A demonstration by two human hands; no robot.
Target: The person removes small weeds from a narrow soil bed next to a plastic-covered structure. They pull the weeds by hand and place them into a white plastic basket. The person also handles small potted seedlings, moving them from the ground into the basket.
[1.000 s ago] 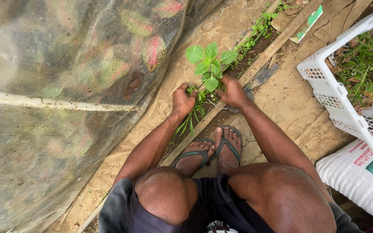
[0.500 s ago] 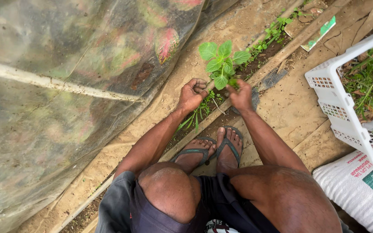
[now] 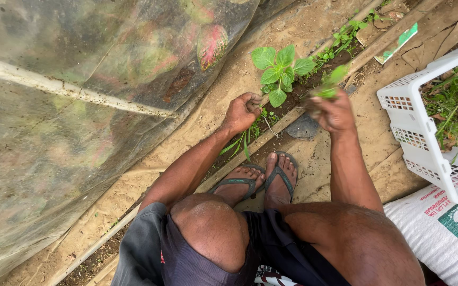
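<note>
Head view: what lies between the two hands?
In the head view, a broad-leaved green seedling stands in a soil strip between the left hand and right hand.

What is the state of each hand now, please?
Left hand: closed on grass blades at the soil strip.
Right hand: closed, holding pulled green weeds, blurred.

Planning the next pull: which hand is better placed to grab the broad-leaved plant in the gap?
Left, probably. The left hand sits at the soil strip just beside the broad-leaved plant and looks unoccupied. The right hand is lifted off to the side, already holding pulled greens.
</note>
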